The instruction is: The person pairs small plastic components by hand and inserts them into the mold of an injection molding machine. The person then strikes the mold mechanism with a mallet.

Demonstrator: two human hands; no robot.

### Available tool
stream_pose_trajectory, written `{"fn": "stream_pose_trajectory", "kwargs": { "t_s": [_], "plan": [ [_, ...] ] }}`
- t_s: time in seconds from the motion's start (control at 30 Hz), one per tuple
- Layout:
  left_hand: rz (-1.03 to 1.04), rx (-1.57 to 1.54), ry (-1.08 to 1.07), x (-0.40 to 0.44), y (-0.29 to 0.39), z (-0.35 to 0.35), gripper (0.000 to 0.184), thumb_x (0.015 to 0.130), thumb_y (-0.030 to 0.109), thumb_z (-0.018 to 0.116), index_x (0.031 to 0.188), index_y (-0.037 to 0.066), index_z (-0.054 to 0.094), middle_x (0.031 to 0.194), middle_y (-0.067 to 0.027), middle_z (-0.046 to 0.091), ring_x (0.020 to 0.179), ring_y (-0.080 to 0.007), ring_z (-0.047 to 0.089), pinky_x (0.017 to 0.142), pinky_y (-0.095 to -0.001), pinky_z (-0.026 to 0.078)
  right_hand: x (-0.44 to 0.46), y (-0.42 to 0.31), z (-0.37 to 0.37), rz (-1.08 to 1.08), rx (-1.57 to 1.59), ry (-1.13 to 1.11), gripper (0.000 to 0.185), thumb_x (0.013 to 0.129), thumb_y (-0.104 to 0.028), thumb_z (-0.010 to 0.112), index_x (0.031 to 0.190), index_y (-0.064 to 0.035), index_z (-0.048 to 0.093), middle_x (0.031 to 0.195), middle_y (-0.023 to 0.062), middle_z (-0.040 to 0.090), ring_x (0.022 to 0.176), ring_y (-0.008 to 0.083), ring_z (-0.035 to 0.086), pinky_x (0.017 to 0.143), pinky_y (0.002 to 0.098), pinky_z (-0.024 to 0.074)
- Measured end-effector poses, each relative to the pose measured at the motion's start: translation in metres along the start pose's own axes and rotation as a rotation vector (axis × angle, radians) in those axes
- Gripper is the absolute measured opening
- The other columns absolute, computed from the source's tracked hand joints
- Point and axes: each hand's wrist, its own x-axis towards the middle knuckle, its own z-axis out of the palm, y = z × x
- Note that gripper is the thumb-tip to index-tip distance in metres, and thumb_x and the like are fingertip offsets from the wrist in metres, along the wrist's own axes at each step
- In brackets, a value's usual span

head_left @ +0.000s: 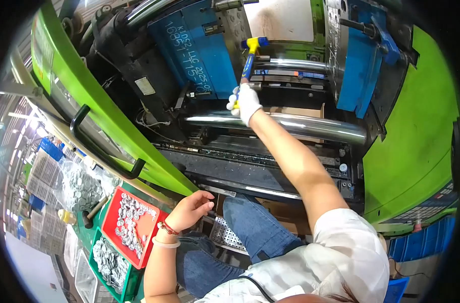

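My right hand (pixel 247 104), in a white glove, is closed round the handle of a mallet (pixel 248 68) with a yellow-and-blue head. The mallet stands nearly upright, its head in front of the metal face of the left blue mold half (pixel 192 55), which bears white handwriting. Whether the head touches the metal I cannot tell. My bare left hand (pixel 192 209) hangs low by the machine's front edge, fingers loosely bent and apart, holding nothing. Close to its wrist is a red tray (pixel 148 251) of small metal parts (pixel 130 222).
A second blue mold half (pixel 358 65) stands on the right. A thick polished bar (pixel 310 126) crosses below my gloved hand. The green door (pixel 103 121) with a black handle (pixel 78 123) is on the left. A green bin (pixel 94 265) and another hammer (pixel 91 214) lie beyond the red tray.
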Motion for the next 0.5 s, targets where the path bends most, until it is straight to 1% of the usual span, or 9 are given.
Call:
{"fn": "stream_pose_trajectory", "kwargs": {
  "t_s": [0.07, 0.13, 0.2, 0.27, 0.33, 0.4, 0.43, 0.47, 0.5],
  "plan": [
    [-0.021, 0.006, -0.023, 0.002, 0.001, -0.001, 0.024, 0.092, 0.012, 0.057, 0.113, 0.001, 0.052, 0.090, -0.0019, 0.059, 0.082, -0.0085, 0.057, 0.071, -0.0242, 0.050, -0.011, -0.012, -0.001, -0.050, 0.011, 0.041, 0.044, 0.093, -0.053, 0.037, 0.073, -0.0140, 0.043, 0.051, 0.0029, 0.044, 0.036, 0.0175, 0.042, 0.031, 0.0277, 0.0225],
    [-0.027, 0.019, -0.032, 0.003, 0.005, 0.001, 0.024, 0.092, 0.012, 0.057, 0.113, 0.001, 0.052, 0.090, -0.0018, 0.059, 0.082, -0.0084, 0.058, 0.071, -0.0240, 0.050, -0.018, -0.031, -0.006, -0.094, 0.004, 0.070, 0.043, 0.093, -0.053, 0.038, 0.076, -0.0135, 0.044, 0.051, 0.0032, 0.044, 0.036, 0.0177, 0.043, 0.031, 0.0269, 0.0227],
    [-0.028, 0.031, -0.039, 0.002, 0.006, 0.002, 0.024, 0.092, 0.013, 0.057, 0.113, 0.001, 0.052, 0.090, -0.0017, 0.059, 0.082, -0.0083, 0.058, 0.072, -0.0239, 0.050, -0.017, -0.040, -0.014, -0.246, 0.004, 0.141, 0.043, 0.094, -0.052, 0.037, 0.077, -0.0133, 0.044, 0.050, 0.0040, 0.045, 0.037, 0.0182, 0.044, 0.030, 0.0271, 0.0230],
    [-0.025, 0.046, -0.035, 0.000, 0.005, 0.000, 0.025, 0.092, 0.013, 0.057, 0.112, 0.001, 0.053, 0.091, -0.0016, 0.059, 0.082, -0.0081, 0.058, 0.072, -0.0238, 0.050, -0.015, -0.046, -0.014, -0.398, 0.093, 0.203, 0.046, 0.095, -0.052, 0.031, 0.076, -0.0119, 0.044, 0.049, 0.0050, 0.045, 0.035, 0.0193, 0.045, 0.029, 0.0286, 0.0240],
    [-0.036, 0.043, -0.014, -0.002, 0.011, 0.000, 0.025, 0.092, 0.013, 0.058, 0.112, 0.001, 0.053, 0.091, -0.0015, 0.059, 0.082, -0.0081, 0.058, 0.072, -0.0238, 0.050, -0.012, -0.042, -0.010, -0.434, 0.211, 0.216, 0.049, 0.095, -0.052, 0.030, 0.074, -0.0107, 0.044, 0.048, 0.0055, 0.044, 0.035, 0.0202, 0.045, 0.029, 0.0290, 0.0252],
    [-0.040, 0.037, -0.005, -0.002, 0.011, 0.000, 0.025, 0.092, 0.013, 0.058, 0.113, 0.000, 0.053, 0.091, -0.0014, 0.059, 0.082, -0.0081, 0.058, 0.072, -0.0237, 0.050, -0.009, -0.024, 0.001, -0.328, 0.084, 0.251, 0.050, 0.095, -0.052, 0.029, 0.072, -0.0107, 0.043, 0.049, 0.0055, 0.044, 0.035, 0.0208, 0.045, 0.030, 0.0292, 0.0260],
    [-0.040, 0.032, -0.008, 0.000, 0.007, 0.000, 0.025, 0.092, 0.013, 0.058, 0.113, 0.000, 0.053, 0.091, -0.0013, 0.059, 0.082, -0.0081, 0.057, 0.072, -0.0237, 0.050, 0.012, -0.004, -0.010, -0.191, -0.054, 0.139, 0.043, 0.095, -0.052, 0.035, 0.078, -0.0130, 0.044, 0.052, 0.0041, 0.045, 0.038, 0.0184, 0.044, 0.030, 0.0272, 0.0254],
    [-0.039, 0.028, -0.013, 0.001, 0.005, 0.000, 0.025, 0.092, 0.013, 0.058, 0.113, 0.000, 0.053, 0.091, -0.0013, 0.059, 0.082, -0.0081, 0.057, 0.072, -0.0237, 0.050, 0.002, 0.004, -0.006, -0.044, -0.057, 0.047, 0.041, 0.094, -0.051, 0.039, 0.078, -0.0134, 0.045, 0.053, 0.0038, 0.046, 0.038, 0.0183, 0.044, 0.030, 0.0272, 0.0257],
    [-0.032, 0.028, -0.007, 0.000, 0.006, -0.001, 0.025, 0.091, 0.013, 0.058, 0.112, 0.001, 0.053, 0.089, -0.0013, 0.059, 0.079, -0.0081, 0.057, 0.070, -0.0234, 0.049, -0.011, 0.000, -0.003, -0.050, -0.008, 0.052, 0.041, 0.093, -0.051, 0.040, 0.079, -0.0132, 0.045, 0.053, 0.0034, 0.046, 0.038, 0.0182, 0.045, 0.030, 0.0271, 0.0257]
  ]
}}
